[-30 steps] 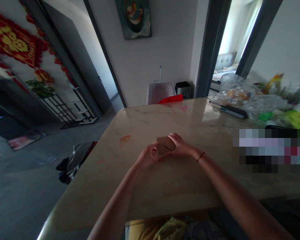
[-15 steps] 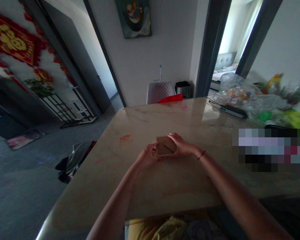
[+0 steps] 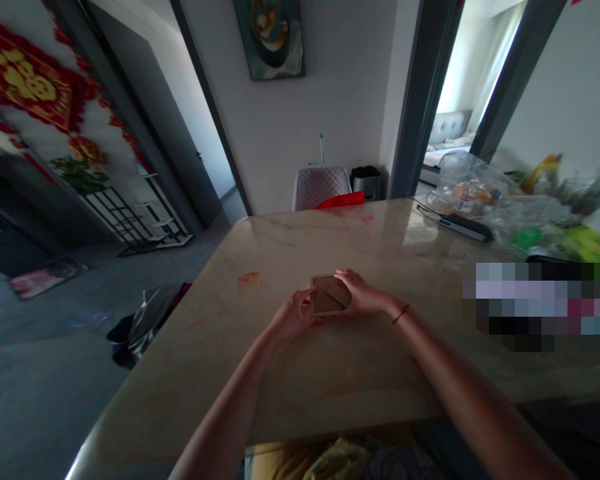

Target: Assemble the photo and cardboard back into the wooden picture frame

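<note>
A small brown square frame, its cardboard-coloured back turned up towards the camera, sits at the centre of the frame, just above the marble table. A slanted strip crosses its back, like a stand leg. The left hand grips the lower left edge of the frame, fingers curled around it and thumb on top. The right hand closes over the right side, fingers wrapped round the far edge, thumb lying on the back near the strip. Both hands are partly closed on the frame; whether it rests on the table or is lifted clear cannot be told. A thin red cord circles the right wrist.

On the tabletop, left of the hands, there is a reddish smear. In the upper right of the frame lie crumpled clear plastic bags, a dark flat remote-like device and some green packaging. Beyond the far table edge, upper centre, stands a quilted chair back with something red beside it. A painting hangs on the wall above. At upper left a red and gold decoration hangs on the wall, and a dark bag lies on the floor at the left
</note>
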The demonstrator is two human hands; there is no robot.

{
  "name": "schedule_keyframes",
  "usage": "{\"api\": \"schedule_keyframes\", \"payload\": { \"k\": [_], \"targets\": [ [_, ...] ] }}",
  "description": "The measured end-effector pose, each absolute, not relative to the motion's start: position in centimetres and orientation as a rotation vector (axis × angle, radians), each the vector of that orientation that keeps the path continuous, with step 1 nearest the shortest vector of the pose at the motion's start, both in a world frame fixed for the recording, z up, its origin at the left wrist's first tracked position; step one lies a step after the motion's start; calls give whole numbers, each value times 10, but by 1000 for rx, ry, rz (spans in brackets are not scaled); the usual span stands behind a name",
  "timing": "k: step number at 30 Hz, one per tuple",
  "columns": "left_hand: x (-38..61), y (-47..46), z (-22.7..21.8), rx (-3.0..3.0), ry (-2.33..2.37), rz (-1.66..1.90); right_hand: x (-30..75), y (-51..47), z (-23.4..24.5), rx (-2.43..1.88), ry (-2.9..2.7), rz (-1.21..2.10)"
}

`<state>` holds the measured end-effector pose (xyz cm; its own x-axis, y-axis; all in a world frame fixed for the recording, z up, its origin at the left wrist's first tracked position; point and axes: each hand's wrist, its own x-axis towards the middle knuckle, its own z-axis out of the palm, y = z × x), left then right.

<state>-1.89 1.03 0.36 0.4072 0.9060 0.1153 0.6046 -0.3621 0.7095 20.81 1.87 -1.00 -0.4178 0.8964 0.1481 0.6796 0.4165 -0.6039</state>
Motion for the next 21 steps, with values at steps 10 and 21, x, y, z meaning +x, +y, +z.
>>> {"api": "schedule_keyframes", "payload": {
  "k": [10, 21],
  "targets": [
    [-23, 14, 7, 2109, 1272, 642, 207, 20, -5, -1618, -1799, 583],
    [-17, 12, 3, 2275, 1474, 472, 209, 7, 16, -2001, -1774, 452]
  ]
}}
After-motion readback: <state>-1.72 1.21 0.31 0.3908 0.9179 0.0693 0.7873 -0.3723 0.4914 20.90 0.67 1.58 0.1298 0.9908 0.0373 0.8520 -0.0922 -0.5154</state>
